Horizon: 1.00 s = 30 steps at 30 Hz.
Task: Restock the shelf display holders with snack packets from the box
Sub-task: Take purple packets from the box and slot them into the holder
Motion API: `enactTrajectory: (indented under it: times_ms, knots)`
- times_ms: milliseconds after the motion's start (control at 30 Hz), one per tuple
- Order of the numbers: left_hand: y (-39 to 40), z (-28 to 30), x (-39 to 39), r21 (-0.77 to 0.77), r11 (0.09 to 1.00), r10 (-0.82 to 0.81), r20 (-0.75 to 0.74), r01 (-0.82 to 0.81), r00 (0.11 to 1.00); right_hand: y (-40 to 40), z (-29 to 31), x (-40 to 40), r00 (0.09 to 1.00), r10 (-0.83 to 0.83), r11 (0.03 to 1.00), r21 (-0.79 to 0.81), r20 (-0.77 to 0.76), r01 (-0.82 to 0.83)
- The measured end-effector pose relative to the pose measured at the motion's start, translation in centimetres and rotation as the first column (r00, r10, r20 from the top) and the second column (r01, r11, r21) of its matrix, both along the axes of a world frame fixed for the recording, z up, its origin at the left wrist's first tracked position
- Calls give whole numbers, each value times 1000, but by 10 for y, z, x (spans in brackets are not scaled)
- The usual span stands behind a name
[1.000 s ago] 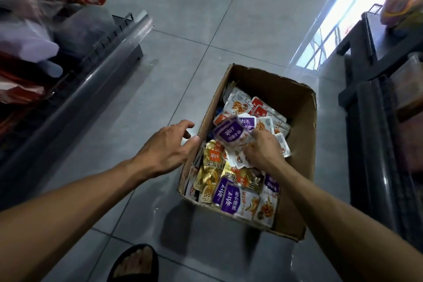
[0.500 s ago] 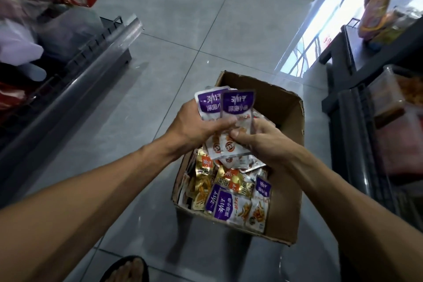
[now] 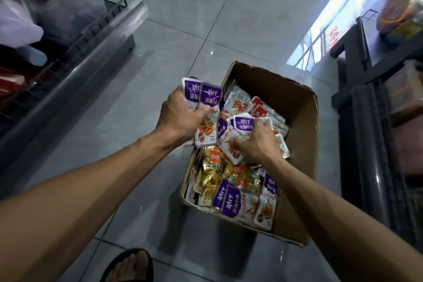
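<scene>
1. On the grey tiled floor (image 3: 183,18) between two shelf units stands an open brown cardboard box (image 3: 295,107), filled with small snack packets in purple-and-white, gold and red-and-white wrappers.
2. The left hand (image 3: 180,117) is raised over the box's left edge, fingers curled round a fan of two purple-topped white snack packets (image 3: 207,107), which stand upright with their purple ends uppermost.
3. The right hand (image 3: 258,142) is down inside the box, fingers bent and pinching another purple-topped white packet (image 3: 243,122) lying on the pile.
4. Gold foil packets (image 3: 211,174) lie in the box's near left part; more purple-and-white packets (image 3: 231,201) rest against its near wall.
5. A dark metal shelf rail (image 3: 91,52) runs along the left, and a dark shelf unit (image 3: 375,144) stands just right of the box.
6. A foot in a black sandal (image 3: 128,268) shows at the bottom edge.
</scene>
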<state>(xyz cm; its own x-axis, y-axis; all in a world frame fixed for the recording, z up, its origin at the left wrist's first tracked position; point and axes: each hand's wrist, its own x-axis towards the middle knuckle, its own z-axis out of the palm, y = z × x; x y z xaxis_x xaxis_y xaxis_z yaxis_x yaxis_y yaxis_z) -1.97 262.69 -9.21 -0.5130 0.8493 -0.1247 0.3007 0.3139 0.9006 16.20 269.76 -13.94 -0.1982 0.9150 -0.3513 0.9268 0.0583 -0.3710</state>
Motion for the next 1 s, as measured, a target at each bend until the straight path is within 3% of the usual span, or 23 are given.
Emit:
enactTrajectory:
  times_ms: [100,267,433,533,667,733,800,900,967,1000]
  knots:
    - [-2,-2,-2,0,1000,19,18,-19,1000,2,-4,-6,997,-79,997,7,2,79]
    - [-4,-3,0,-12,1000,-22,59,23,998,11,-4,1,937,-298,951,-141,-185,275]
    - [-5,-3,3,-11,999,-43,65,44,997,12,4,7,897,-332,932,-252,-292,262]
    - [-5,-1,5,-21,999,-36,64,38,997,14,14,5,826,-405,897,-345,-393,276]
    - [-3,8,7,-15,1000,11,69,-10,998,19,38,20,769,-412,906,-307,-489,290]
    - [2,20,11,11,1000,22,49,-22,999,19,60,34,667,-441,897,-306,-600,318]
    - [11,36,20,37,999,5,4,-6,1000,17,87,51,495,-473,881,-374,-729,291]
    - [24,58,43,92,987,-142,99,133,985,14,124,70,289,-485,875,-454,-825,170]
    - [41,74,70,126,956,-276,79,265,958,17,143,90,251,-460,886,-424,-852,187]
    - [43,77,75,133,945,-309,63,299,949,17,144,90,279,-435,899,-396,-856,187]
